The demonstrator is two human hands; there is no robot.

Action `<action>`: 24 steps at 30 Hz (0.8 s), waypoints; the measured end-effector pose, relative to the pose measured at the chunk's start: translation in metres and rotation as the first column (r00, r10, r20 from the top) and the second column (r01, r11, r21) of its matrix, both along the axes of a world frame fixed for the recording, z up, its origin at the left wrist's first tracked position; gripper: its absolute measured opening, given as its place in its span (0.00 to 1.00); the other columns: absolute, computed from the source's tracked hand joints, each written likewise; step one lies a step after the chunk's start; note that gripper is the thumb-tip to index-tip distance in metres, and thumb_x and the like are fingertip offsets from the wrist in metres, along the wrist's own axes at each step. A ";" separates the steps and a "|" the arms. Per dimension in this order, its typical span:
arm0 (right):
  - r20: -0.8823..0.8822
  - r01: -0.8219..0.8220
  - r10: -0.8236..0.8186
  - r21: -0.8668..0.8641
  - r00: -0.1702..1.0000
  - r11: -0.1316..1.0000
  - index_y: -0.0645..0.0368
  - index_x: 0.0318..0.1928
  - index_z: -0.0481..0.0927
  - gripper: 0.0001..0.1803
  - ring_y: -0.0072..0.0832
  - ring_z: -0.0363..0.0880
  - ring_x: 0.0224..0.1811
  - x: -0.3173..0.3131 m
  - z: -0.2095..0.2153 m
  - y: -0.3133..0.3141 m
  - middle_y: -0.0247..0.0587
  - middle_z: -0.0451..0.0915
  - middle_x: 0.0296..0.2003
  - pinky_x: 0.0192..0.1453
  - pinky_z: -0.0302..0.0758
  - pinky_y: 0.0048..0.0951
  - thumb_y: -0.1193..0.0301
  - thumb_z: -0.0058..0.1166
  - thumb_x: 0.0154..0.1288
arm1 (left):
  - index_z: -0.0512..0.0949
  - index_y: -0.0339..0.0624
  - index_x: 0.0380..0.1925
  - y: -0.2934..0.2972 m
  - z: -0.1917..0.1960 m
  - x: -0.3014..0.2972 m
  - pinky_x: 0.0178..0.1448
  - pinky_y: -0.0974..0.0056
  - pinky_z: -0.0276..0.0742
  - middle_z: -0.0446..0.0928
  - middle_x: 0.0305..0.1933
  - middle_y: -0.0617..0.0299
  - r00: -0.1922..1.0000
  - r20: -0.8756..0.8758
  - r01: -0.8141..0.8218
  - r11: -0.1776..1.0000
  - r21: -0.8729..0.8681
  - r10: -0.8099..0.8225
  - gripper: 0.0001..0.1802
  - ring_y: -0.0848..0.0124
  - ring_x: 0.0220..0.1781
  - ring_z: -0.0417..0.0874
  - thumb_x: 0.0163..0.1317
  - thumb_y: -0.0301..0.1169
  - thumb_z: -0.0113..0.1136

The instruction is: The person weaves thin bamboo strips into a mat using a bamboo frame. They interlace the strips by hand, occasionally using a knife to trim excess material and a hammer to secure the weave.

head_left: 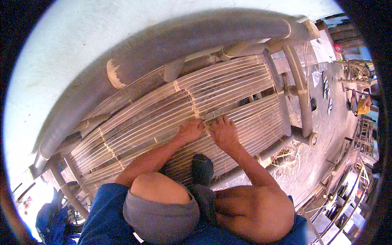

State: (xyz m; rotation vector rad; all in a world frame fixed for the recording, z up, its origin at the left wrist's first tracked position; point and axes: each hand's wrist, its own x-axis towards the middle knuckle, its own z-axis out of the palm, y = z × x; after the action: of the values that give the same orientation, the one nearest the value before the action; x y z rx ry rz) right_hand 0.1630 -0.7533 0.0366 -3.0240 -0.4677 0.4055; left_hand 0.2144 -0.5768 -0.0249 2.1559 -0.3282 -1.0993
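Observation:
I am at a large bamboo bench with a seat of thin parallel slats (pixel 151 110). A pale binding strip (pixel 192 102) crosses the slats and runs down to where my hands meet. My left hand (pixel 191 130) is closed, its fingertips pinched at the near end of this binding. Right beside it, my right hand (pixel 223 132) bends its fingers down over the slats, thumb toward the left hand. A bit of the pale strip shows between the two hands. The fingertips partly hide it.
Thick dark bamboo poles (pixel 196 36) form the bench's back. At its right end stands a bamboo post (pixel 300 90). Shavings (pixel 286 157) lie on the floor to the right, with sandals (pixel 325 85) farther off. Another person (pixel 361 105) is at the far right. A wheel (pixel 75 212) stands at lower left.

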 end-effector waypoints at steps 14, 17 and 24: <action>-0.445 0.511 -0.253 0.723 0.859 0.464 0.66 0.35 0.77 0.11 0.36 0.77 0.40 0.000 0.012 0.002 0.44 0.77 0.36 0.48 0.74 0.33 0.68 0.53 0.68 | 0.74 0.54 0.59 0.002 0.004 -0.009 0.61 0.35 0.70 0.79 0.55 0.45 0.996 0.087 -0.030 0.999 0.040 0.027 0.25 0.41 0.56 0.80 0.70 0.50 0.41; -0.523 0.582 -0.387 0.812 0.759 0.044 0.62 0.37 0.78 0.09 0.35 0.77 0.40 0.022 0.010 0.002 0.37 0.79 0.36 0.54 0.73 0.33 0.69 0.53 0.70 | 0.74 0.55 0.60 0.003 0.014 -0.007 0.60 0.35 0.71 0.80 0.55 0.45 0.996 0.087 -0.006 0.999 0.049 0.001 0.25 0.41 0.56 0.80 0.71 0.52 0.40; -0.850 0.656 -0.133 0.484 0.510 -0.579 0.53 0.27 0.68 0.15 0.27 0.69 0.26 0.060 -0.008 0.009 0.31 0.67 0.21 0.40 0.72 0.33 0.62 0.52 0.70 | 0.74 0.55 0.58 0.004 0.026 0.002 0.57 0.35 0.73 0.80 0.54 0.46 0.998 0.015 0.055 0.996 0.075 -0.056 0.24 0.41 0.54 0.81 0.72 0.52 0.40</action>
State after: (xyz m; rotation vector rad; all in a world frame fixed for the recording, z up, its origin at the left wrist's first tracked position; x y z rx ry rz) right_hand 0.2234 -0.7438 0.0282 -0.9365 0.6233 0.2060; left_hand 0.2162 -0.5728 0.0007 2.2350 -0.3622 -1.1416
